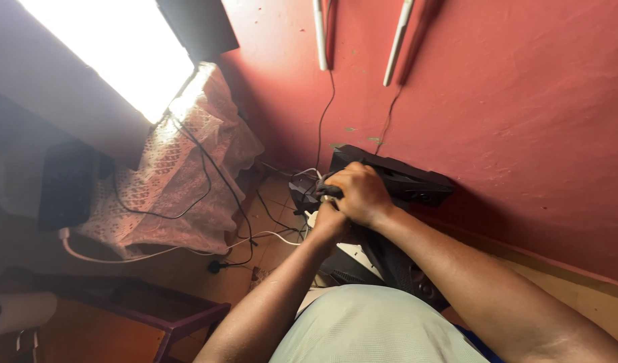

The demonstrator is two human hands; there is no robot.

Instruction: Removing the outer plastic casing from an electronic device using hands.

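A red wall [524, 101] backs a long black box [396, 178] that runs left-right along its foot. At the box's left end, the right hand [362, 195] lies on top with fingers curled around a dark plug [325, 190]. The left hand [329, 222], just beneath, is mostly hidden; its grip cannot be told. No labels are legible.

lace cloth [188, 181] draped over a stand — black cable [208, 168] trailing across it.
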